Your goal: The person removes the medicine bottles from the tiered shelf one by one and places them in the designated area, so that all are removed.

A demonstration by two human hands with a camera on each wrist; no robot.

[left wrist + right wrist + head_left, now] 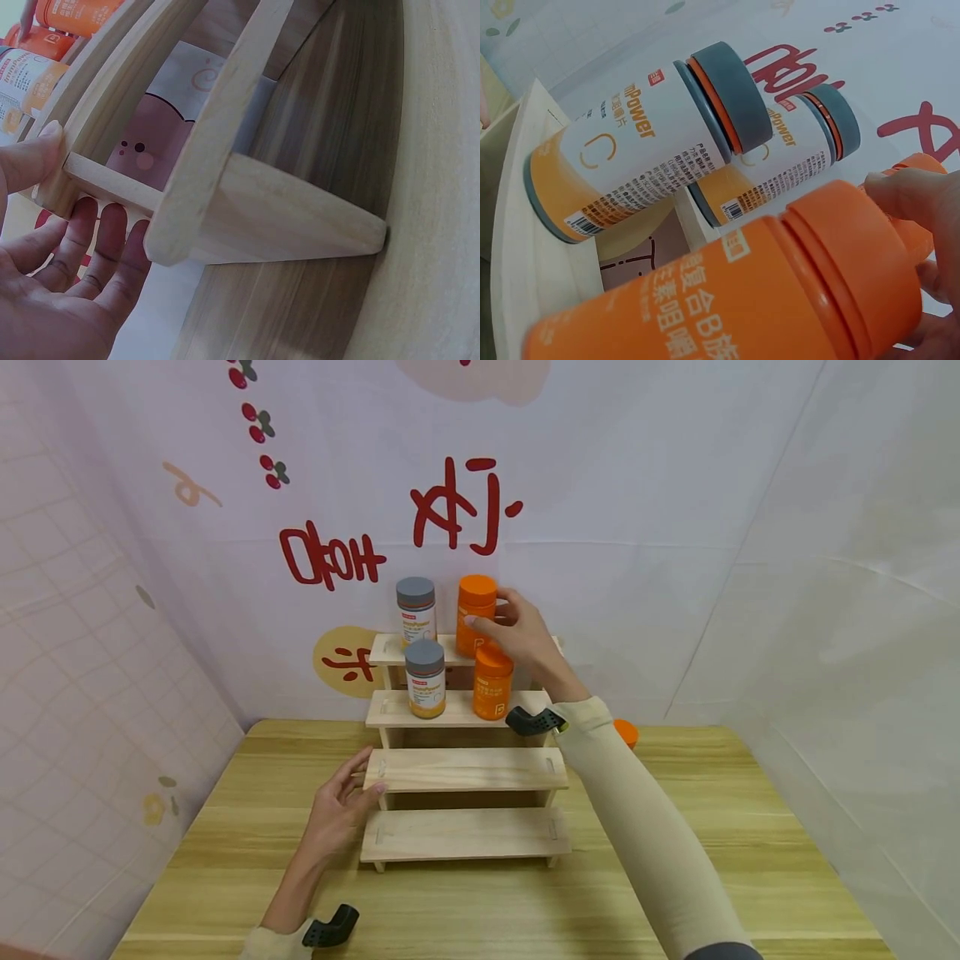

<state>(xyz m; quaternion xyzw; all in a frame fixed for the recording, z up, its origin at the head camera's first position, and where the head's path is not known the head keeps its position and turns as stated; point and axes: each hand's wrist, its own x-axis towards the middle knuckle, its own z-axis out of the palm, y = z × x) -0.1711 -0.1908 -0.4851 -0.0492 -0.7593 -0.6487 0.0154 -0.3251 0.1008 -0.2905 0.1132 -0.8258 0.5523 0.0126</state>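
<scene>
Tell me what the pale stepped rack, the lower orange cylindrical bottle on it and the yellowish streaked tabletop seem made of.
Pale stepped rack: most likely bare wood, smooth and matte, with grain running lengthwise.
Lower orange cylindrical bottle: probably plastic, satin, given soft highlights along its ridges.
Yellowish streaked tabletop: smooth, with wood grain showing; solid wood or printed laminate, I can't tell.

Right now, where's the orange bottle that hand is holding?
In the head view, the orange bottle is at the top shelf, right of a gray-lidded bottle, in the right hand.
</scene>
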